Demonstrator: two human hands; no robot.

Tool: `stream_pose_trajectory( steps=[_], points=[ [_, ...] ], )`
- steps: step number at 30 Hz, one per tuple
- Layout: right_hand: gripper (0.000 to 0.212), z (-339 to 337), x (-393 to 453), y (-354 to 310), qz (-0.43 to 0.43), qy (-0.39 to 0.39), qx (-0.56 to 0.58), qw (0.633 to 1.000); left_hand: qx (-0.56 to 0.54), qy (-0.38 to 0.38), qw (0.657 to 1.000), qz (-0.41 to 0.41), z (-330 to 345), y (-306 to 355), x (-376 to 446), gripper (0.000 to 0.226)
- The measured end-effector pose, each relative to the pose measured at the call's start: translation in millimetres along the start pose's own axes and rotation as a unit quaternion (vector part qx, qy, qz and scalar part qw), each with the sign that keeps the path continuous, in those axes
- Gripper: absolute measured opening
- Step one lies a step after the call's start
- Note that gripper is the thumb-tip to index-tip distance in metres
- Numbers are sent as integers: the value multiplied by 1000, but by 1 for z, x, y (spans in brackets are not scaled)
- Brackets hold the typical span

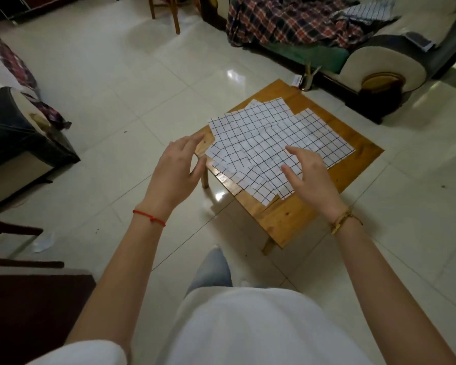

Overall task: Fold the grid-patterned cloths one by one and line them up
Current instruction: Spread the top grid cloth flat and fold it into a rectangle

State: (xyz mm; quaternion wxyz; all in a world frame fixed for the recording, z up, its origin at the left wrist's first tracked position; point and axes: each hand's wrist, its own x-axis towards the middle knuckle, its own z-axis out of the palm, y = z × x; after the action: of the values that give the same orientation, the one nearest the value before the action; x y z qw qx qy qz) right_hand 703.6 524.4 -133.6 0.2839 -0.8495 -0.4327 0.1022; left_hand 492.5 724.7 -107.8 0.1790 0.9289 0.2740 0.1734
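Observation:
Several white cloths with a dark grid pattern (271,143) lie flat and overlapping, fanned out across a small wooden table (287,219). My left hand (175,169) hovers at the table's left corner, fingers apart, holding nothing, just off the cloths' left edge. My right hand (308,177) hovers over the near right part of the pile, fingers spread and curved, also holding nothing. Whether either hand touches the cloth cannot be told.
The low table stands on a glossy tiled floor (142,83). A sofa (379,56) with a plaid blanket (287,19) sits behind it, with another grid cloth (369,9) on top. An armchair (13,133) is at the left, dark furniture (29,306) at the near left.

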Motion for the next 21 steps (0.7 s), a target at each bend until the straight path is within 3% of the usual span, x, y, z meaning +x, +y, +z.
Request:
stream_pose_trajectory(
  steps=[10,21],
  points=[
    [47,31,108,20,147,60,20,987,-30,-76,992,98,49,-60,174,47],
    [45,59,190,15,329,158,54,929,-42,-187,953,237,91,-93,325,47]
  ],
)
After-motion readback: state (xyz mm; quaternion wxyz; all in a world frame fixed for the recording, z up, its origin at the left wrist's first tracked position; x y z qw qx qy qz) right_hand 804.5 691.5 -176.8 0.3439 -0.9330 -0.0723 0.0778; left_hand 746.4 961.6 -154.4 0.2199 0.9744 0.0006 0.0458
